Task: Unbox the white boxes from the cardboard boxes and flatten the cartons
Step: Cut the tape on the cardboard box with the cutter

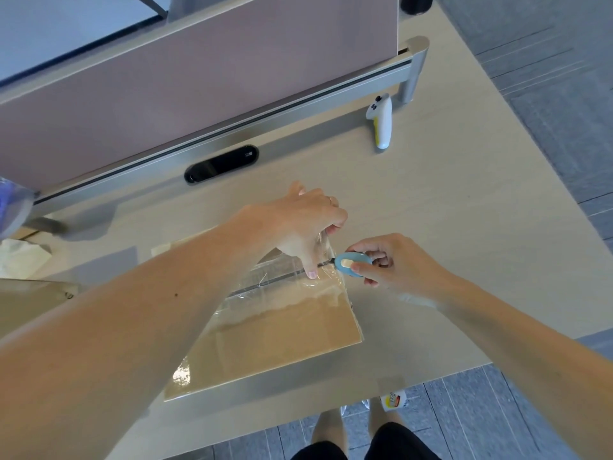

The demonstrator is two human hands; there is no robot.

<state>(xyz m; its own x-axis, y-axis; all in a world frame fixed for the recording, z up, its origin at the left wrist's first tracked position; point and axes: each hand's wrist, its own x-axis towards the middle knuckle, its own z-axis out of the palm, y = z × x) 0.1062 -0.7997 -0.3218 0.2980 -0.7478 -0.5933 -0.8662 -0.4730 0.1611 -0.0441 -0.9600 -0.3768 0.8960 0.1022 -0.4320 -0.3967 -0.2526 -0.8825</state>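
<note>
Pale desk (431, 200) across the frame, cardboard box (282, 340) at lower centre, your left hand (305, 224) pinching crinkled clear tape (323, 242) at its far end, your right hand (394, 260) gripping a blue cutter (350, 263) just beside that thumb.

I see a pale wood-grain desk (464, 210) backed by a mauve partition (199, 88) on a silver rail (298, 111), a black oval grommet (221, 164) before it, and grey floor tiles (547, 78) at right, evenly lit
</note>
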